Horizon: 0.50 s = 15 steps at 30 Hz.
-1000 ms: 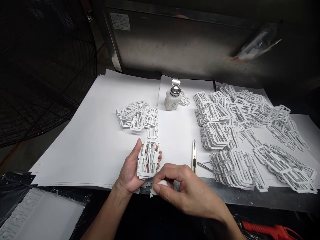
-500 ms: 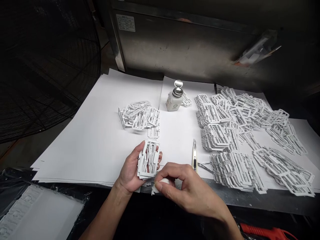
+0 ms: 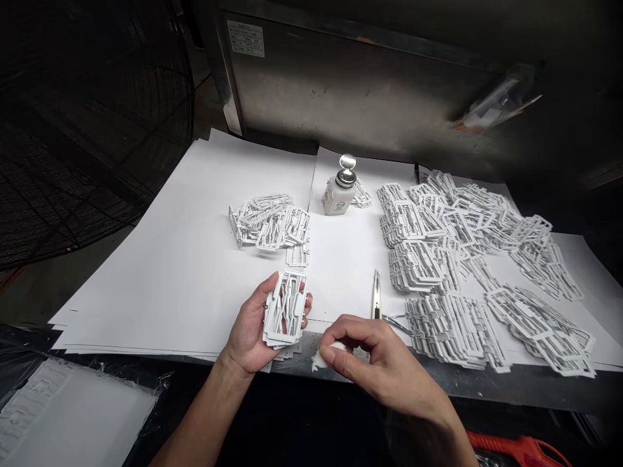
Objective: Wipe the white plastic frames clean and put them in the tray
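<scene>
A small stack of white plastic frames [image 3: 285, 308], rectangular with thin slanted bars inside, lies across the palm of my left hand [image 3: 250, 327], whose fingers wrap round its far side. Just to the right, my right hand [image 3: 374, 357] pinches a wad of white cloth or cotton [image 3: 324, 358] between thumb and fingers, apart from the frames. Beyond my left hand is a loose heap of similar frames [image 3: 272, 224] on white paper. A utility knife [image 3: 376, 295] lies past my right hand, beside a metal tool [image 3: 396, 323] that is partly covered by frames.
A white pump bottle [image 3: 339, 194] with its metal lid raised stands at the back middle. Large piles of white frames [image 3: 452, 331] spread over the right side. A big black fan [image 3: 97, 130] is at the left. A red-handled tool [image 3: 516, 447] lies below the table edge.
My right hand has drawn back to the right with the white wad, away from the frames. My left hand still holds the stack, almost in the same place.
</scene>
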### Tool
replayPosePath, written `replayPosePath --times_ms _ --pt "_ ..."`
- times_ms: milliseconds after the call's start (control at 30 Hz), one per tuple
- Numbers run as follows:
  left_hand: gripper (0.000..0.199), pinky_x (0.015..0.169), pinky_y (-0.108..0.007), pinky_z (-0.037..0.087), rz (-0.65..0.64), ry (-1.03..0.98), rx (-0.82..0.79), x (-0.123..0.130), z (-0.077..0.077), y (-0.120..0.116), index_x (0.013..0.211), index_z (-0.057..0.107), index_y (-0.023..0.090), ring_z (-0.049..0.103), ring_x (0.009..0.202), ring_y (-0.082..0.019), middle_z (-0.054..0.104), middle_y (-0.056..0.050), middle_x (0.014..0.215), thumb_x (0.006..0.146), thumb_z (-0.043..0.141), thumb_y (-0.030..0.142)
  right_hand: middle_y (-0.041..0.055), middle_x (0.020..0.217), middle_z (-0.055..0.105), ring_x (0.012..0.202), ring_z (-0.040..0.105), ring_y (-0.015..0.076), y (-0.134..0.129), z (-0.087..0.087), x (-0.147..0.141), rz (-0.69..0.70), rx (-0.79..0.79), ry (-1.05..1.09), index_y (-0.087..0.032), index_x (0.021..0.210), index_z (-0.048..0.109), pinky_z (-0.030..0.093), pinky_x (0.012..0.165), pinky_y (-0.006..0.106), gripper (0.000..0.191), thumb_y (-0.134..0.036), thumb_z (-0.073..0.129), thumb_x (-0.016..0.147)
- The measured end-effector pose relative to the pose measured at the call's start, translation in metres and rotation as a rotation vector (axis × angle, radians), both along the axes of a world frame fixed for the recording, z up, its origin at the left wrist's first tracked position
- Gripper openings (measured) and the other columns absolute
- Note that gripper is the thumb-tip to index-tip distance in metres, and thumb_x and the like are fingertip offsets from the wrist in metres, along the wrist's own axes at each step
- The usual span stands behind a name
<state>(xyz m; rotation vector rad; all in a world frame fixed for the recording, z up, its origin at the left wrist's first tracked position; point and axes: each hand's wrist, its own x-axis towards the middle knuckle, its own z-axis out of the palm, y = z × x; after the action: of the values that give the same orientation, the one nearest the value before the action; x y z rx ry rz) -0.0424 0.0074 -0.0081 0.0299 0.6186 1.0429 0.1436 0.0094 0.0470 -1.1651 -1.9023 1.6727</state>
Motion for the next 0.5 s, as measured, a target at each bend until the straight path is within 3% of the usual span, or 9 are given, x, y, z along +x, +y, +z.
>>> replayPosePath --times_ms 500 --pt "0.037 0.065 -0.029 0.049 0.021 0.003 -0.009 0.0016 -0.0031 0.0006 0.1 0.061 0.008 0.059 0.073 -0.018 0.063 -0.015 0.088 0.087 0.044 0.038 0.0006 0.074 0.058 0.065 0.048 0.0124 -0.0056 -0.0101 0.0008 -0.041 -0.062 0.008 -0.016 0.083 0.064 0.038 0.058 0.021 0.012 -0.023 0.057 0.088"
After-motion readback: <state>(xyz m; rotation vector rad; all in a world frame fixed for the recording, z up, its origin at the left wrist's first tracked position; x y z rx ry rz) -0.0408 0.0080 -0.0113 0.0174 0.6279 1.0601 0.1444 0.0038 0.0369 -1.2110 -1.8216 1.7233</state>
